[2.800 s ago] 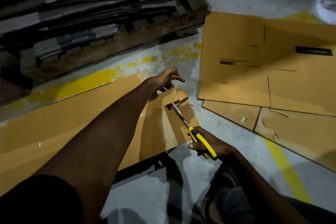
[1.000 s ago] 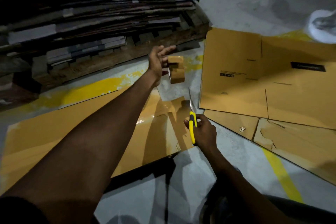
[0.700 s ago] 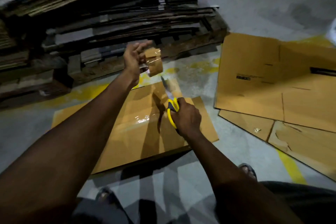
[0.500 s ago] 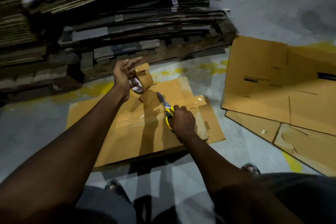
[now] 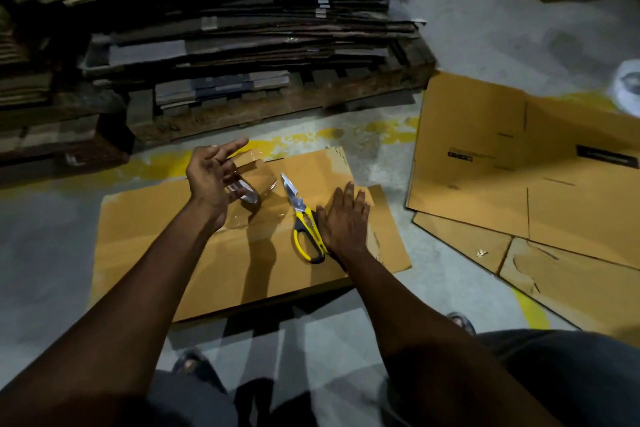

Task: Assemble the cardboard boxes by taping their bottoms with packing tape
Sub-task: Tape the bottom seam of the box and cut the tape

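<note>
Head view, looking down at a grey floor (image 5: 52, 253). A flattened box (image 5: 145, 239) lies there between the person's arms. The left hand (image 5: 211, 180) hovers above it, fingers spread and loose. A tape roll (image 5: 246, 192) sits just past the palm, blurred, so contact cannot be told. The right hand (image 5: 344, 218) lies flat on the box, fingers straight, beside yellow-handled scissors (image 5: 304, 222) resting on the cardboard. Behind is a dark stack of flat cardboard (image 5: 225, 28) on a pallet (image 5: 277, 104). To the right lie more flattened cartons (image 5: 502, 166). A white object (image 5: 628, 87) is cut off at the right edge.
</note>
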A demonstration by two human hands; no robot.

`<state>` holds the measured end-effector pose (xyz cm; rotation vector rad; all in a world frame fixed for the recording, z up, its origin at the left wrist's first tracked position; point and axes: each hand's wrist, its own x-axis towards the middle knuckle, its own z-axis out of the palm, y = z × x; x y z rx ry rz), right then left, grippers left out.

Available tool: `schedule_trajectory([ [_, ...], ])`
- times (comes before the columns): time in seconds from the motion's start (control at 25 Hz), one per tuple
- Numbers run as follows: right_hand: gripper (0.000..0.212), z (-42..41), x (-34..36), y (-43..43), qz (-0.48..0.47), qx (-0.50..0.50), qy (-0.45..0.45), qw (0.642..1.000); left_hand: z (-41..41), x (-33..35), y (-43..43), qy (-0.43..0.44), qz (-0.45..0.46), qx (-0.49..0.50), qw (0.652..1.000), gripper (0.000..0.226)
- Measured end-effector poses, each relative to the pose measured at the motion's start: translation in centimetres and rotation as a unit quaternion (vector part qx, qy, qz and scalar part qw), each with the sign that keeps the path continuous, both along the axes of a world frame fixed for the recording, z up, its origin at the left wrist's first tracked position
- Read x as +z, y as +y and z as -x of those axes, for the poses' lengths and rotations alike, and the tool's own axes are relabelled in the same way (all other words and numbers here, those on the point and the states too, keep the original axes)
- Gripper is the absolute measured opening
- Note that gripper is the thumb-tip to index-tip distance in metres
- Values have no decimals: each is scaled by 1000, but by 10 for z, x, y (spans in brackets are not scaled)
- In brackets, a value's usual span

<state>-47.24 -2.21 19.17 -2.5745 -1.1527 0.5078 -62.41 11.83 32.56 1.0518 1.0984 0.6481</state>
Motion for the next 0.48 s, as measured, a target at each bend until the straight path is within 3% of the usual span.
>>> schedule_trajectory([
  [0.12, 79, -5, -4, 0, -14, -25, 22, 999, -3, -1, -1, 8, 10, 5, 1000, 54],
  [0.32, 53, -28, -6, -3, -55, -82, 68, 993, -3, -6, 0, 16, 4, 1, 1000, 57],
  [0.48, 43, -39, -5, -5, 4, -128, 101, 987, 10, 0, 3, 13, 13, 42, 999, 54],
])
